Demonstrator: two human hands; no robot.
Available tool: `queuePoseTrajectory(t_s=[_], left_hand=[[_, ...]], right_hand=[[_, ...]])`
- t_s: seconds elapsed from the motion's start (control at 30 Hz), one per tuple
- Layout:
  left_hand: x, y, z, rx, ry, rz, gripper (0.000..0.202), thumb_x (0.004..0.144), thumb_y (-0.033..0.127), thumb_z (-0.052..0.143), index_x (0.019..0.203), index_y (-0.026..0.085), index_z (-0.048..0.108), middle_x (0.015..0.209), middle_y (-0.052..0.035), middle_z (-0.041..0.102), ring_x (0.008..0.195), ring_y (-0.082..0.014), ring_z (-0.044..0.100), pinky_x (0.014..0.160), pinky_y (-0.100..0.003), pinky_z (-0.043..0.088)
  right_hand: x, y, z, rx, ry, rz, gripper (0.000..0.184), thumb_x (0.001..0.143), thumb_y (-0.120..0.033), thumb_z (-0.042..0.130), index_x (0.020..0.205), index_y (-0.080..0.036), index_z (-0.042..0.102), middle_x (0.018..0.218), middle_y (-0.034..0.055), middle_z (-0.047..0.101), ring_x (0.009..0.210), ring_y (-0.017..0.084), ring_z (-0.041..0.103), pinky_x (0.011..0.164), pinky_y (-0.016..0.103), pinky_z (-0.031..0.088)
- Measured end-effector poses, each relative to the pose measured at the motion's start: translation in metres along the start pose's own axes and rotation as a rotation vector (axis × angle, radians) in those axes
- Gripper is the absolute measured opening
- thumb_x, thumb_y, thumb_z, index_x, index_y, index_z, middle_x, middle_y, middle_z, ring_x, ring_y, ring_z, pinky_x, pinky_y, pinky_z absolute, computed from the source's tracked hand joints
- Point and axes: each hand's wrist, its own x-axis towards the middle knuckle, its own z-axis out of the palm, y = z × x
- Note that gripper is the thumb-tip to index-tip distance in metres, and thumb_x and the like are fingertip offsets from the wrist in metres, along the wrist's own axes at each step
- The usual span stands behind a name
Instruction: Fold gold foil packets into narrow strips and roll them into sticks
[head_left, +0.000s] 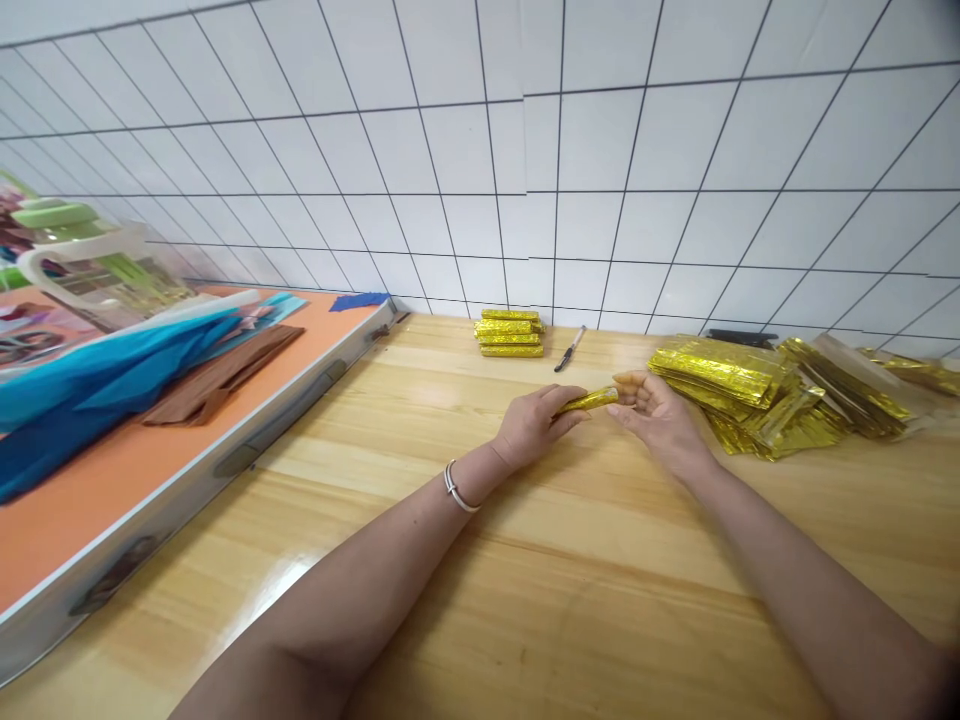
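My left hand (536, 425) is closed round a slim roll of shiny gold foil (596, 399) held just above the wooden table. The roll points to the right, its far end sticking out past my fingers. At that end is my right hand (660, 415), its thumb and fingers apart on either side; whether they touch the foil is unclear. Farther back, near the wall, several similar gold foil rolls (511, 335) lie stacked. A pen (571, 349) rests between that stack and my hands.
Flat gold foil strips (720, 375) are piled on the right, some in clear plastic bags. A dark object (742, 338) lies behind them. On the left, an orange-topped raised board (217, 425) bears blue fabric (135, 370), brown fabric (225, 380) and a green-lidded jug (105, 260). A tiled wall (450, 150) closes the back.
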Motion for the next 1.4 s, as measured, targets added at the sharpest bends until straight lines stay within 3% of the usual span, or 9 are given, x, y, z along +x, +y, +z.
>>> queuePoseTrajectory(t_s=[0.1,0.23,0.67,1.07,1.17,1.27,1.4], left_hand=[[0.000,0.000,0.001,-0.042,-0.006,0.032,0.032,0.089,0.040,0.053,0.113,0.020,0.058,0.098,-0.0058,0.067,0.085,-0.0152,0.064,0.072,-0.025,0.051],[0.001,0.002,0.002,-0.072,0.006,0.047,0.031,0.088,0.038,0.055,0.112,0.020,0.059,0.102,-0.0062,0.066,0.089,-0.0153,0.063,0.074,-0.025,0.052],[-0.002,0.011,0.002,0.157,0.037,0.119,0.028,0.090,0.036,0.051,0.114,0.023,0.058,0.106,-0.0040,0.066,0.093,-0.0143,0.064,0.073,-0.023,0.051],[-0.004,0.016,0.005,0.034,0.044,0.123,0.026,0.090,0.033,0.051,0.111,0.021,0.060,0.104,-0.0059,0.066,0.092,-0.0149,0.063,0.075,-0.024,0.052],[-0.004,0.013,0.005,-0.012,0.076,0.120,0.025,0.088,0.032,0.054,0.109,0.020,0.061,0.103,-0.0066,0.066,0.091,-0.0148,0.063,0.075,-0.025,0.052],[-0.001,0.011,0.005,-0.102,0.118,0.106,0.024,0.087,0.030,0.057,0.107,0.017,0.062,0.101,-0.0081,0.066,0.091,-0.0146,0.063,0.077,-0.025,0.053],[0.002,0.011,0.004,-0.215,0.142,0.113,0.023,0.086,0.027,0.059,0.105,0.015,0.064,0.098,-0.0097,0.067,0.090,-0.0144,0.063,0.078,-0.026,0.053]], right_hand=[[-0.001,0.000,-0.004,0.025,-0.088,0.018,0.049,0.071,-0.032,0.073,0.117,-0.026,0.057,0.107,0.0044,0.063,0.093,0.018,0.058,0.081,0.033,0.046],[-0.003,-0.003,-0.003,0.038,-0.118,0.038,0.034,0.073,-0.035,0.071,0.105,-0.023,0.065,0.094,0.0030,0.065,0.081,0.015,0.059,0.074,0.030,0.046],[-0.010,-0.001,0.013,0.291,0.012,0.189,0.028,0.071,-0.030,0.071,0.096,-0.022,0.062,0.082,-0.0002,0.062,0.074,0.014,0.061,0.064,0.027,0.045],[-0.014,-0.005,0.021,0.258,0.074,0.220,0.022,0.072,-0.028,0.068,0.092,-0.021,0.062,0.072,-0.0014,0.060,0.065,0.012,0.056,0.060,0.026,0.043],[-0.013,-0.006,0.018,0.242,0.033,0.187,0.028,0.073,-0.031,0.069,0.098,-0.022,0.062,0.072,-0.0017,0.059,0.068,0.013,0.057,0.062,0.027,0.045],[-0.011,-0.010,0.012,0.196,-0.063,0.096,0.035,0.071,-0.032,0.072,0.104,-0.023,0.063,0.085,0.0004,0.062,0.075,0.014,0.058,0.065,0.028,0.047],[-0.008,-0.013,0.003,0.152,-0.140,0.052,0.035,0.070,-0.032,0.074,0.102,-0.023,0.065,0.090,0.0007,0.064,0.072,0.012,0.057,0.069,0.029,0.048]])
